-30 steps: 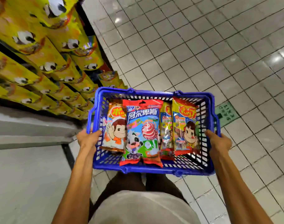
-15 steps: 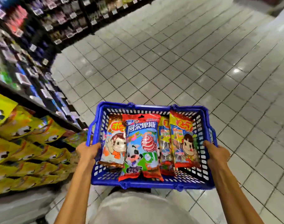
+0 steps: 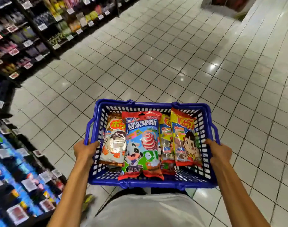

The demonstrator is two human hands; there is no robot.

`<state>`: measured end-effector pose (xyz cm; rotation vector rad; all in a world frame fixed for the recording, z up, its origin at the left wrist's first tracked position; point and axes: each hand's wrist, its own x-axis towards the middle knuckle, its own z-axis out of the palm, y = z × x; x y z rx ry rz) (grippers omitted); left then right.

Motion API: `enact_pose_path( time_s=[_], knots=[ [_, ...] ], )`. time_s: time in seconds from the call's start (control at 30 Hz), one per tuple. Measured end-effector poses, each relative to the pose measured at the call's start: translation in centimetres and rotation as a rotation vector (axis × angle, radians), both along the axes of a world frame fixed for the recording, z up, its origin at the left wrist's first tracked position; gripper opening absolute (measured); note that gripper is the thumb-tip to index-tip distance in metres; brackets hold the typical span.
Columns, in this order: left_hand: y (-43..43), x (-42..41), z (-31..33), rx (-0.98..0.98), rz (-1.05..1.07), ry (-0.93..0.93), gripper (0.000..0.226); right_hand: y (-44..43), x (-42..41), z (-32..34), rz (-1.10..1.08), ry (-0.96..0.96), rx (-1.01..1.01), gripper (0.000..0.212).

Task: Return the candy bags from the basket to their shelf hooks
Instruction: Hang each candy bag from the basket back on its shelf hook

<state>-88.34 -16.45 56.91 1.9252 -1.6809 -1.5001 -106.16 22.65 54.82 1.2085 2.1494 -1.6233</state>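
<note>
Blue lattice basket (image 3: pixel 149 102): brown-and-white bag (image 3: pixel 114 141) at its left edge, blue-and-red bag (image 3: pixel 142 145) with a swirled lollipop, yellow-and-red bag (image 3: pixel 185 141) right; pale grey grid-tiled floor (image 3: pixel 156 54).

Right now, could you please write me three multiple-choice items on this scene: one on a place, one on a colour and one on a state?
1. Where do the bags lie?
A. on hooks
B. in the basket
C. on the floor

2. What colour is the basket?
A. red
B. green
C. blue

3. What are the left hand and the right hand doing?
A. each grips a side of the basket
B. each holds a bag
C. both hang free

Answers:
1 B: the bags in view lie side by side within its walls.
2 C: its rim and lattice walls are blue.
3 A: the fingers of each hand curl over the rim on that hand's side.
</note>
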Motion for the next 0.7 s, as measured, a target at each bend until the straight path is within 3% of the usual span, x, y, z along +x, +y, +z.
enact_pose_path(
  time_s=[0.33, 0.7],
  knots=[
    [-6.7, -25.9, 0.7, 0.005, -0.003, -0.009, 0.025, -7.4, -26.6, 0.9, 0.022, 0.028, -0.032, 0.023],
    [-19.0, -51.7, 0.7, 0.037, 0.067, 0.087, 0.039, -21.0, -54.3, 0.9, 0.058, 0.040, 0.004, 0.030]
  ],
)
